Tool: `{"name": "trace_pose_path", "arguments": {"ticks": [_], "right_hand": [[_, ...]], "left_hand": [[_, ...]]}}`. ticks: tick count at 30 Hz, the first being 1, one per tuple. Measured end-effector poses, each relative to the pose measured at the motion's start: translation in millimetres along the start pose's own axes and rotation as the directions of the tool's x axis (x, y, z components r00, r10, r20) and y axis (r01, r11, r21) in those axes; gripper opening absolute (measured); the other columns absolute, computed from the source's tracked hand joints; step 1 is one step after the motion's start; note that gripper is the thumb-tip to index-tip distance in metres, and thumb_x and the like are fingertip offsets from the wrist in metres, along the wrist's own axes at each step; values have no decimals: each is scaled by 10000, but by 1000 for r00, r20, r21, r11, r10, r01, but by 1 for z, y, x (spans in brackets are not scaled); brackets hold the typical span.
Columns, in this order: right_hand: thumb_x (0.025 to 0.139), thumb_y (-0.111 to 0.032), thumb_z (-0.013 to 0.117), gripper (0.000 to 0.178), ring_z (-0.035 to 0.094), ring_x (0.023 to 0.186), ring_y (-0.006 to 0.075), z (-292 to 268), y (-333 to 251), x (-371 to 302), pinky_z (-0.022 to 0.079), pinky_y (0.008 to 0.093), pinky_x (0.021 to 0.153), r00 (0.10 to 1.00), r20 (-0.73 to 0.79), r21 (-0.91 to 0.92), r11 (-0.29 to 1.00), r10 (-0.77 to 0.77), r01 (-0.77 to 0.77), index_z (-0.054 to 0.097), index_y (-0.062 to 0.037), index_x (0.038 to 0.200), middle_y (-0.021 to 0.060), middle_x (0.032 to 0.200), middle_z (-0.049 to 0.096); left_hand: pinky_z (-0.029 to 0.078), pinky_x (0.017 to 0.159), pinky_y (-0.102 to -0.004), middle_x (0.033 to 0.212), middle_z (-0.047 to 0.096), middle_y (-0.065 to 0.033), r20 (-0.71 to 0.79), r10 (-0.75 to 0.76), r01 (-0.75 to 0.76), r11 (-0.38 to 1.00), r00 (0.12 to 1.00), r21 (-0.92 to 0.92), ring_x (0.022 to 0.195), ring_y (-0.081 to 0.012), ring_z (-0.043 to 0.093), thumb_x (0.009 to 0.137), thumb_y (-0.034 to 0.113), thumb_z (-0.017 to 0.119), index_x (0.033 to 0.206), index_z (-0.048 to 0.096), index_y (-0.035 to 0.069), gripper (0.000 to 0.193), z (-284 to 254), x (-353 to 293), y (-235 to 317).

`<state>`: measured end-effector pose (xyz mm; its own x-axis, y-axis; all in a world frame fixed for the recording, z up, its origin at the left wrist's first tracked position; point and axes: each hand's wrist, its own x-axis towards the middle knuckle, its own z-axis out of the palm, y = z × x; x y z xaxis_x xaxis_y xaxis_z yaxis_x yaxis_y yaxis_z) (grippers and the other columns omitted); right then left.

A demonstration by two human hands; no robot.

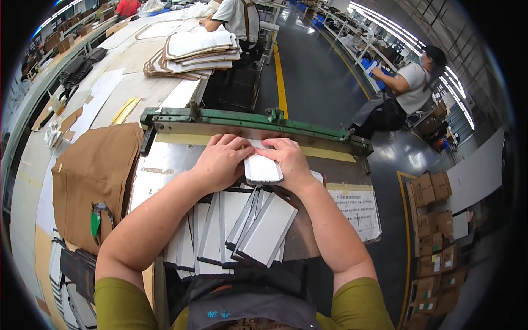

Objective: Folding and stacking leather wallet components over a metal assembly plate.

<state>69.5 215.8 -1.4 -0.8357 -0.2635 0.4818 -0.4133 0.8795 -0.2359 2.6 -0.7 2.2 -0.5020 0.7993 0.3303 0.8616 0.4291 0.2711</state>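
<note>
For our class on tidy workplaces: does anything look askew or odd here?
Mildly: the white panels just beyond the apron overlap at uneven angles rather than stacking squarely. No spill stands out.

The person wears an olive-green top (360, 302) with plain short sleeves (124, 302) ending near the elbows, and a dark grey apron (275, 313) bearing small bright-blue characters (218, 314). Forearms (149, 223), left hand (221, 160) and right hand (291, 163) are bare.
</note>
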Motion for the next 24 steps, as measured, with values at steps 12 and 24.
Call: {"name": "trace_pose_path", "arguments": {"ticks": [12, 24], "right_hand": [[823, -111, 699, 330, 586, 1186, 294, -8, -7, 0, 368, 439, 1103, 983, 108, 83, 984, 147, -156, 681, -98, 1153, 138, 1166, 669], [748, 0, 786, 318, 670, 953, 212, -2, 10, 4, 506, 345, 907, 947, -55, 381, 884, 316, -273, 648, -54, 1029, 85, 986, 703]], "left_hand": [[297, 1152, -444, 1413, 548, -118, 100, -48, 51, 998, 994, -24, 1379, -297, 429, 796, 84, 698, 1194, 653, 131, 403, -12, 3, 3], [419, 1050, -390, 1209, 686, -93, -159, -95, 30, 929, 983, -369, 1184, -259, 598, 843, 96, 716, 1128, 696, 82, 285, 3, 8, -6]]}}
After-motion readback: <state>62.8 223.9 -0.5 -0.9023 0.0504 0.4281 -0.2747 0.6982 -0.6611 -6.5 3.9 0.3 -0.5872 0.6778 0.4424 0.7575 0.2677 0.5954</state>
